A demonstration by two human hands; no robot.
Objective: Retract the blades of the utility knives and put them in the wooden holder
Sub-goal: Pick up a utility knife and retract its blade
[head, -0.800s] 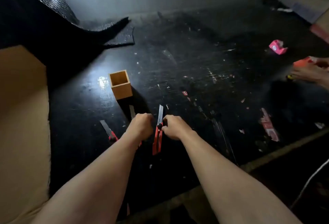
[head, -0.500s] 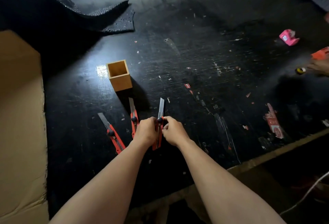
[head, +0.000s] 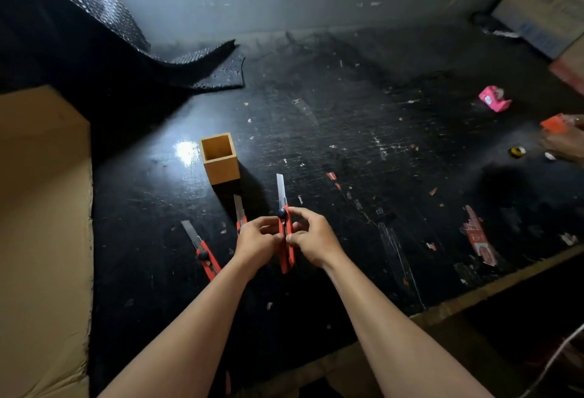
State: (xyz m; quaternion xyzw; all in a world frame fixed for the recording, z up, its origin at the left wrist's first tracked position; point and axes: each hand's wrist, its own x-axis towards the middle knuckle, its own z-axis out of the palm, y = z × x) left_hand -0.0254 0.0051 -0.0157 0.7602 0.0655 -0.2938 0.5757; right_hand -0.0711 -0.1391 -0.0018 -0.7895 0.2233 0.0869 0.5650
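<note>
A red utility knife (head: pixel 286 255) with its blade out is held above the black table between my left hand (head: pixel 257 241) and my right hand (head: pixel 311 238). My right fingers sit by the black slider knob. A second red knife (head: pixel 240 212) lies behind my left hand, blade out, mostly hidden. A third red knife (head: pixel 202 250) lies to the left, blade extended. The open wooden holder (head: pixel 219 159) stands upright just beyond the knives, with nothing seen inside.
A cardboard box (head: pixel 41 223) fills the left side. Black perforated matting (head: pixel 132 49) curls at the back left. Another person's hand (head: pixel 564 141) with an orange object is at the right edge, near a pink item (head: pixel 494 99). The table's front edge (head: pixel 474 295) runs diagonally.
My hands have shifted on the knife: the left moved from beside it onto its body, and the knife has come off the table. The view moved slightly.
</note>
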